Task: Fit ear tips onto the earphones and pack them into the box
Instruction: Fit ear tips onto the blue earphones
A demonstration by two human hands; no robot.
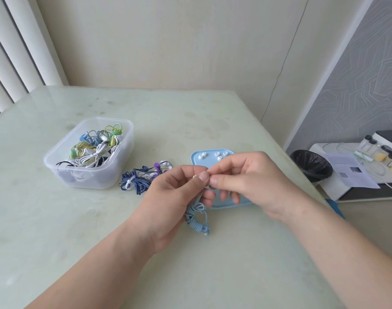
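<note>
1 earphone bundle (196, 216) hangs from left hand (175, 197); right hand (246, 179) pinches it.

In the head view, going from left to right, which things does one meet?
Clear plastic box, dark blue earphones, left hand holding light blue earphones, right hand, black bin.

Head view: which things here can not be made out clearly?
Bud end of the light blue earphones: head view, covered by the left hand and right hand; tip fitted or not, unclear.
Blue tray: head view, near part behind the right hand.
Tangled earphones in the clear box: head view, too small to count.
</note>
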